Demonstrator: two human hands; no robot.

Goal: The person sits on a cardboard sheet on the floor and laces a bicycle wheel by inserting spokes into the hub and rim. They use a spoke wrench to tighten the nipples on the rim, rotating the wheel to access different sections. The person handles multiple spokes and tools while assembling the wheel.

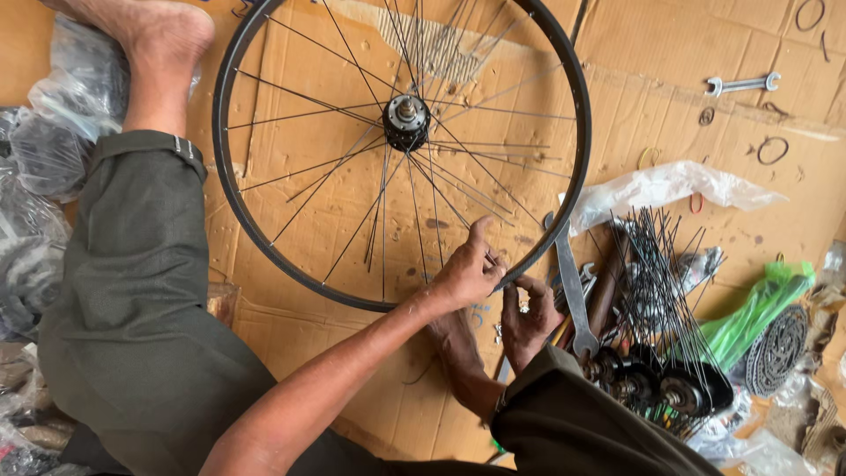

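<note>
While I sit on the cardboard (705, 53) floor, my left hand (467, 273) pinches the bicycle wheel rim (577, 132) at its near edge, thumb up along a spoke, fingers curled closed round it. My right hand (527, 317) sits just beside it under the rim, fingers bent on something small I cannot make out. Most spokes already run from the hub (406, 122) to the rim, so the lacing looks well along; whether they are tight I cannot tell. A bundle of loose spokes (656, 264), a flat wrench (571, 291) and spare hubs (656, 388) lie to my right.
</note>
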